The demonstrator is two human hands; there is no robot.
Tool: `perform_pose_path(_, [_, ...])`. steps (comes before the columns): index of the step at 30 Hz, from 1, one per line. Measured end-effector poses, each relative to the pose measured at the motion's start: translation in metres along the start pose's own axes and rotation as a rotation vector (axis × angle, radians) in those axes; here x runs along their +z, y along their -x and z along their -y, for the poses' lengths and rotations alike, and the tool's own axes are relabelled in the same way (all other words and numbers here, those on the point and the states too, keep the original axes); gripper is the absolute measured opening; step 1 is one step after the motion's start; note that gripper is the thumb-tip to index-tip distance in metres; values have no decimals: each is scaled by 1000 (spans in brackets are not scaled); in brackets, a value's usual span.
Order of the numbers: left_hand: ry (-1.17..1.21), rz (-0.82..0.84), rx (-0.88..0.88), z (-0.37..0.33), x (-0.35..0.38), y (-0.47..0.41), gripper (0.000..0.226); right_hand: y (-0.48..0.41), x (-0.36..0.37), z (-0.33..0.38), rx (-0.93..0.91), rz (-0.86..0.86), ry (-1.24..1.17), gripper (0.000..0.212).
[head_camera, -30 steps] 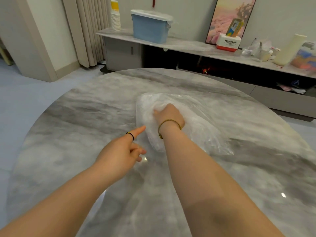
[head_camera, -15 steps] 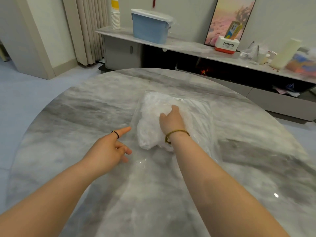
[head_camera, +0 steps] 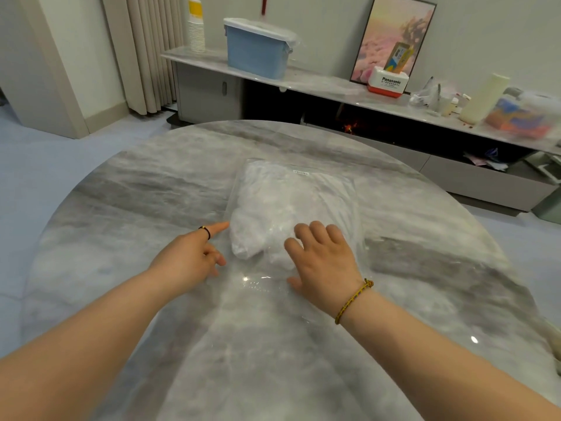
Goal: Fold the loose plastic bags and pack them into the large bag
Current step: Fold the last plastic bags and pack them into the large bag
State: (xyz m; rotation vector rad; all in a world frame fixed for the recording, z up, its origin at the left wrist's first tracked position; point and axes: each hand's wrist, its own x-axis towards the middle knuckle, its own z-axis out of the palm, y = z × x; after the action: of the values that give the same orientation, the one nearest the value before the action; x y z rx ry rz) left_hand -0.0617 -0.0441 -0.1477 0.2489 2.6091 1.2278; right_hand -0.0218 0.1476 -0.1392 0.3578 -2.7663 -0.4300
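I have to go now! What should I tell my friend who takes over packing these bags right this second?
Left hand: open, index finger pointing, its tip at the left edge of the large clear plastic bag; I cannot tell if it touches.
Right hand: open, fingers spread, pressing flat on the large bag's near end.
Things: the large bag lies on the round grey marble table, stuffed with crumpled white plastic bags.
Done: the white bags look packed inside; no loose ones are in view.
Left: probably squeeze the air out and close the near end.
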Motion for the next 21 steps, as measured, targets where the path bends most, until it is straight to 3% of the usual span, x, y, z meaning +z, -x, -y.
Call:
perform_pose_path(5, [-50,4,24,2,0,-2,56,0,-10,-13,72,445,166,40])
perform_pose_path(10, [-126,51,89,6,-2,-3,56,-13,1,-25,406,564,-182,31])
perform_pose_path(13, [-149,72,95,12,-5,-2,55,-23,16,-36,755,403,-661,25])
perform_pose_path(15, [-157,92,95,16,-6,-2,55,-29,32,-38,1011,208,-1005,16])
perform_pose_path(17, [-155,103,90,19,-5,-3,54,-34,47,-38,1190,-31,-1246,26])
perform_pose_path(19, [-154,108,82,21,-4,-5,54,-35,56,-36,1191,-126,-1272,26])
perform_pose_path(21, [-165,107,80,22,-4,-6,53,-34,59,-32,1108,-115,-1226,10])
